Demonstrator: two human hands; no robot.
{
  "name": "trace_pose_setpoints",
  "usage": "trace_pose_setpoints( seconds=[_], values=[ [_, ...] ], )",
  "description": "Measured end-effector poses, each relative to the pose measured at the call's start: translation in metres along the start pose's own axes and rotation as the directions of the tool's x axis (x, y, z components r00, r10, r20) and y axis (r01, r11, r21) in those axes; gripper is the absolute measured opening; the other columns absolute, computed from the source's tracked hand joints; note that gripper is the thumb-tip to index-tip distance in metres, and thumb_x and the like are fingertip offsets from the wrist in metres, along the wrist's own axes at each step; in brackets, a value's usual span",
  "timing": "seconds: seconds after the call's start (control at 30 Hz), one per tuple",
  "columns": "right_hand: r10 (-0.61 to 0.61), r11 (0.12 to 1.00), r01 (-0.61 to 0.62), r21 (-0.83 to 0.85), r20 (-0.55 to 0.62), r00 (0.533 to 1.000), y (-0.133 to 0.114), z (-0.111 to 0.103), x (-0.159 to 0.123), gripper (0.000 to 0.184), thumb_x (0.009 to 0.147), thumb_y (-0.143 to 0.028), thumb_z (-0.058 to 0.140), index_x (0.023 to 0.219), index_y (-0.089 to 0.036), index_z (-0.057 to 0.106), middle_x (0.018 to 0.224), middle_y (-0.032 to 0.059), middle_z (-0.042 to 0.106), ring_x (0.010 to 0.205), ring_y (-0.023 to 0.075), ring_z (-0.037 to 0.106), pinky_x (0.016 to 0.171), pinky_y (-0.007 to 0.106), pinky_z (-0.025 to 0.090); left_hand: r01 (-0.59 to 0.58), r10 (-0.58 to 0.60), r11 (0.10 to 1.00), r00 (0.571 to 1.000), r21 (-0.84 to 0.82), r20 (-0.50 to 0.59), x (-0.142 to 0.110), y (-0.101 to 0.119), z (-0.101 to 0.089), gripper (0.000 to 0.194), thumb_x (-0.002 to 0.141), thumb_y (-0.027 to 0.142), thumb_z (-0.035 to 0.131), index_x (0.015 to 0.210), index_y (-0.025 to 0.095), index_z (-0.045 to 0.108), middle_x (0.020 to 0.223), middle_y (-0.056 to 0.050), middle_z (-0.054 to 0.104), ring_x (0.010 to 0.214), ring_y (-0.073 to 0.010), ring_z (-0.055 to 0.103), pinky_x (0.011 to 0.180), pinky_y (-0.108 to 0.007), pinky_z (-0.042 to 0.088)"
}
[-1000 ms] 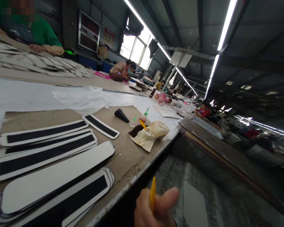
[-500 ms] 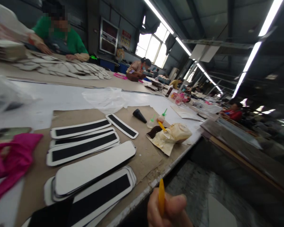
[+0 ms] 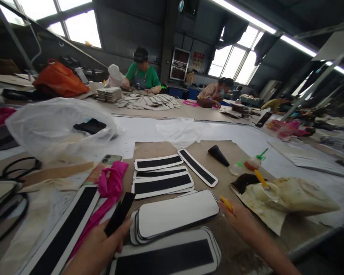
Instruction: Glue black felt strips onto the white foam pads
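Note:
My left hand (image 3: 101,242) grips a dark black strip (image 3: 120,214) at the left end of the piles. In my right hand (image 3: 242,219) is a yellow pointed stick (image 3: 226,204), its tip near the right end of a stack of white rounded panels (image 3: 177,213). Below that stack lies another pile of white panels with black strips on them (image 3: 166,258). Several similar panels (image 3: 162,184) lie farther back, one slanted panel (image 3: 197,167) at their right. Right of my right hand, a stained cream container (image 3: 304,196) lies on its side with a yellow stick (image 3: 260,178) at its opening.
Small green-tipped bottles (image 3: 253,162) and a black cone (image 3: 218,155) stand or lie behind the container. Leftward are pink cloth (image 3: 113,179), a phone (image 3: 104,166) and a clear plastic bag (image 3: 54,126). A co-worker in green (image 3: 143,74) sits across the table.
The view has swung left. My left hand has come into view with the black strip, and my right hand has moved from beyond the table edge to the white stack, still holding the yellow stick.

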State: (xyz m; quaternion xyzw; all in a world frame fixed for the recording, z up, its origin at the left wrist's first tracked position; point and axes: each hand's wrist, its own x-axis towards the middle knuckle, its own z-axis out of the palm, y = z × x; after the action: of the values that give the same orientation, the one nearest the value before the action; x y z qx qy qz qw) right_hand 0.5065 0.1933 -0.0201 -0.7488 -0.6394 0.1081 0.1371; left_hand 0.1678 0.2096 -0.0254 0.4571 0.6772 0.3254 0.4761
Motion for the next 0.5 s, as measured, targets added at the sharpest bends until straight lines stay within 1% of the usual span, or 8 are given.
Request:
trace_pose_setpoints(
  seconds=[0.07,0.13,0.23,0.33,0.4,0.47,0.5],
  values=[
    [-0.029,1.0,0.029,0.0,0.029,0.999,-0.006,0.006,0.005,0.036,0.086,-0.039,0.032,0.074,-0.02,0.059,0.075,0.0082,0.068,0.069,0.0216,0.062,0.064,0.032,0.045,-0.003,0.001,0.998,1.0,0.07,0.02,0.004,-0.002,0.005,0.043,0.059,0.06,0.059,0.042,0.021,0.049,0.032,0.004,0.04,0.035,-0.0138,0.036,0.042,-0.026,0.025],
    [-0.051,0.999,0.051,-0.013,0.051,0.997,-0.013,0.009,0.005,0.035,0.087,-0.038,0.032,0.071,-0.02,0.058,0.072,0.0084,0.068,0.066,0.0214,0.062,0.062,0.032,0.045,-0.004,0.002,0.993,1.0,0.117,0.015,0.006,-0.004,0.007,0.042,0.059,0.058,0.059,0.043,0.021,0.05,0.034,0.003,0.042,0.037,-0.0151,0.038,0.045,-0.026,0.027],
    [-0.058,0.997,0.061,-0.04,0.063,0.996,-0.02,0.013,0.004,0.033,0.088,-0.036,0.034,0.075,-0.019,0.059,0.076,0.0103,0.068,0.07,0.0224,0.063,0.065,0.033,0.045,-0.023,0.02,0.988,1.0,0.153,0.023,0.007,-0.006,0.005,0.039,0.06,0.056,0.06,0.046,0.021,0.052,0.039,0.003,0.048,0.043,-0.0172,0.044,0.049,-0.027,0.03],
    [-0.055,0.995,0.062,-0.073,0.089,0.995,-0.023,0.017,0.004,0.033,0.088,-0.036,0.034,0.079,-0.017,0.06,0.079,0.0117,0.068,0.073,0.0241,0.064,0.065,0.033,0.046,-0.007,-0.01,0.981,0.996,0.191,0.089,0.008,-0.01,0.003,0.039,0.066,0.055,0.056,0.047,0.021,0.052,0.041,0.002,0.05,0.047,-0.0187,0.048,0.052,-0.028,0.033],
    [-0.07,0.993,0.079,-0.092,0.101,0.992,-0.024,0.017,0.004,0.034,0.09,-0.036,0.033,0.082,-0.017,0.06,0.08,0.0115,0.068,0.074,0.0244,0.064,0.064,0.032,0.046,-0.003,-0.02,0.979,0.994,0.204,0.108,0.007,-0.013,0.002,0.04,0.068,0.056,0.053,0.047,0.021,0.052,0.041,0.001,0.05,0.047,-0.0191,0.049,0.053,-0.028,0.034],
    [-0.087,0.99,0.093,-0.102,0.068,0.994,-0.024,0.013,0.003,0.034,0.089,-0.038,0.034,0.085,-0.017,0.06,0.082,0.011,0.069,0.076,0.0239,0.065,0.065,0.031,0.047,-0.002,-0.011,0.985,0.997,0.17,0.076,0.007,-0.013,0.003,0.039,0.068,0.056,0.053,0.053,0.02,0.055,0.043,0.001,0.052,0.047,-0.0195,0.05,0.052,-0.029,0.034],
    [-0.085,0.99,0.089,-0.107,0.034,0.996,-0.025,0.009,0.002,0.034,0.089,-0.04,0.035,0.086,-0.017,0.06,0.083,0.0112,0.069,0.077,0.0239,0.065,0.066,0.032,0.047,0.0,-0.007,0.99,0.999,0.143,0.046,0.006,-0.013,0.004,0.037,0.067,0.055,0.055,0.06,0.019,0.058,0.044,0.001,0.054,0.047,-0.0197,0.05,0.052,-0.029,0.034]
  ],
)
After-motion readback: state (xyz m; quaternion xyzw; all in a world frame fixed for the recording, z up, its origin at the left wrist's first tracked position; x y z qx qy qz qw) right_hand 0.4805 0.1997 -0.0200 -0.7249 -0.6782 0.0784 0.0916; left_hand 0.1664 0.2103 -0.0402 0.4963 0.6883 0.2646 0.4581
